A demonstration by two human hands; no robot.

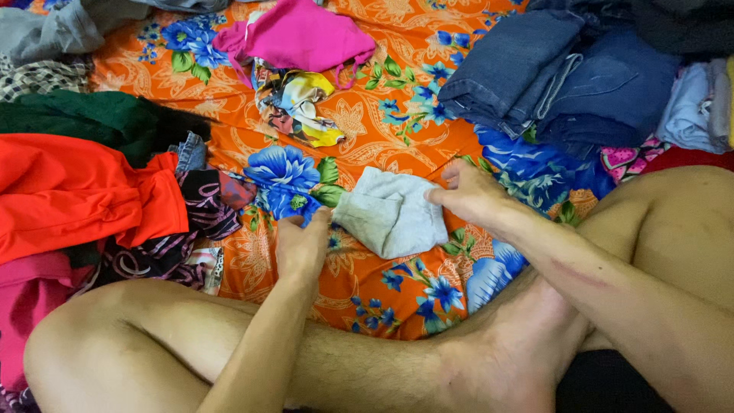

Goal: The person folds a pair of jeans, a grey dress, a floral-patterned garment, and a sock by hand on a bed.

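Observation:
A small light grey folded cloth (390, 210) lies on the orange bedsheet with blue flowers (382, 115), just beyond my crossed legs. My left hand (300, 246) pinches its left corner, fingers closed on the fabric edge. My right hand (470, 195) presses down on the cloth's right edge, fingers bent over it. Both forearms reach out over my bare legs (367, 359).
Folded blue jeans (562, 80) are stacked at the upper right. A pink garment (294, 34) and a multicoloured cloth (294, 103) lie at the top centre. A red garment (76, 191), dark green cloth (84, 118) and patterned clothes (191, 222) pile at the left.

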